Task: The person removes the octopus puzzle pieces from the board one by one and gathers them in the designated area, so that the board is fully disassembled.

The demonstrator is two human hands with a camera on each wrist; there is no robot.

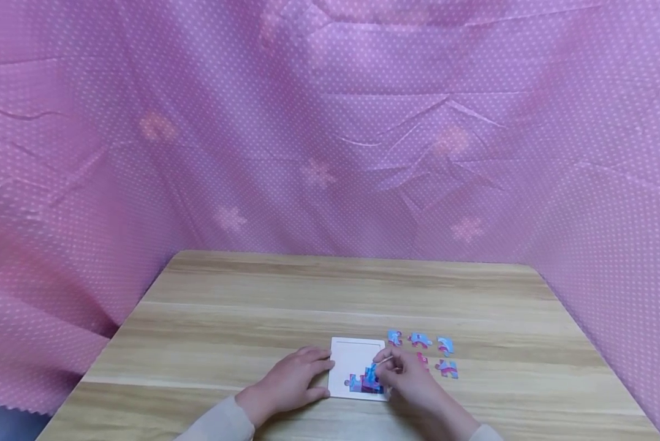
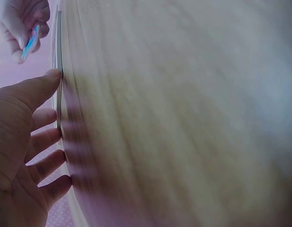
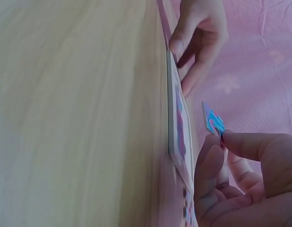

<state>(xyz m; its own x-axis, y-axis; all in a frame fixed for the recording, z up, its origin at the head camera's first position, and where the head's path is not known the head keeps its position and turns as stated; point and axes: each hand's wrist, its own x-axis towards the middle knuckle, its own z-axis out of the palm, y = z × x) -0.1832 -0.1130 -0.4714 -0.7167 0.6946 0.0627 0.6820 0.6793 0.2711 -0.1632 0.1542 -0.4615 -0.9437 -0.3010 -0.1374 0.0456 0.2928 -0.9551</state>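
A small white puzzle tray lies on the table near its front edge. My left hand steadies it, with thumb and fingertips touching its left side. Over the tray's lower right part, my right hand pinches a blue and pink puzzle piece between thumb and fingers. That piece is tilted and raised above the tray in the right wrist view. Joined purple-blue pieces lie in the tray's lower right corner, partly hidden under the held piece and right hand.
Several loose puzzle pieces lie right of the tray, among them a blue one, a knobbed one, a curved one and a pink-blue one. A pink dotted curtain surrounds the wooden table at back and sides.
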